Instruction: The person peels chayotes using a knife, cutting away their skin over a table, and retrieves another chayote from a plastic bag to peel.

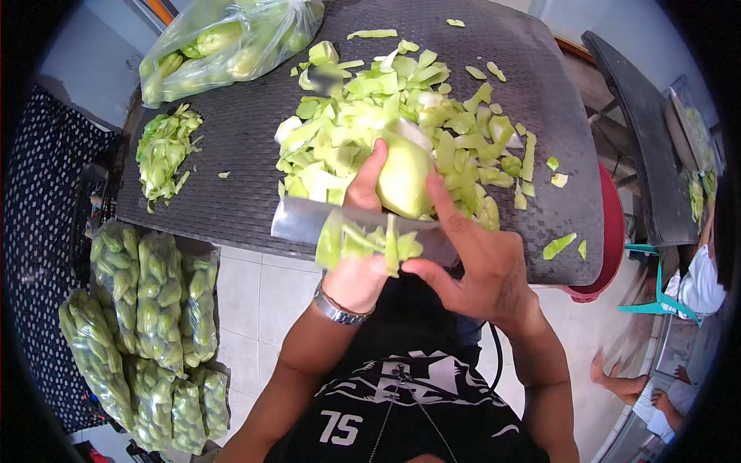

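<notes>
My left hand [356, 284], with a metal-band watch at the wrist, is wrapped round a large, smooth pale green fruit [407, 177]. Its thumb lies up the fruit's left side; the blade hides part of the palm. My right hand [490, 266] grips a broad-bladed knife [297, 219] by the handle, forefinger stretched toward the fruit's right side. The blade lies across in front of the fruit's lower end, with several green peel strips [370, 241] on it. Behind the fruit spreads a heap of green peelings [316, 150].
A clear plastic bag of green fruit [231, 50] lies on the dark woven-pattern table [247, 174], near a small shredded pile [166, 150]. Filled bags [158, 309] stand on the floor at left. A red basin [610, 231] sits under the table's right edge. Other people's limbs [621, 382] show at far right.
</notes>
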Tool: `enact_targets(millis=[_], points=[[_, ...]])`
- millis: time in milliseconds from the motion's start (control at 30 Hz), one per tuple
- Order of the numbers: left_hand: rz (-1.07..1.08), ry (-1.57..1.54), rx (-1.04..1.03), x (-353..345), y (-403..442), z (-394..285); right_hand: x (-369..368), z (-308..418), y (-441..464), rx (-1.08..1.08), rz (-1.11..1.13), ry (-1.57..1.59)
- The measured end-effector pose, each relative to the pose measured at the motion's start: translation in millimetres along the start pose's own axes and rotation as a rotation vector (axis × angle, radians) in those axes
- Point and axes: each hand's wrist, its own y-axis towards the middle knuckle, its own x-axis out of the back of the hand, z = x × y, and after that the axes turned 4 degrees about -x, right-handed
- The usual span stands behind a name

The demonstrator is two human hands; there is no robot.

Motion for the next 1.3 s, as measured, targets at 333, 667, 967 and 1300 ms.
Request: enact_targets(millis=[333, 667, 967, 1300], points=[[0.013, -0.011, -0.178, -1, -8, 11, 1, -6, 3, 0.023, -0.091, 0.019], [-0.058, -0.008, -0.153, 2, -7, 4, 31, -38, 24, -0.379, 0.086, 0.217], [0.048, -0.038, -0.170, 4, -13, 10, 7, -13, 12, 0.023, -0.097, 0.122], [0.013, -0.111, -0.044, 23, -9, 3, 18, -70, 32, -0.556, 0.016, 0.305]])
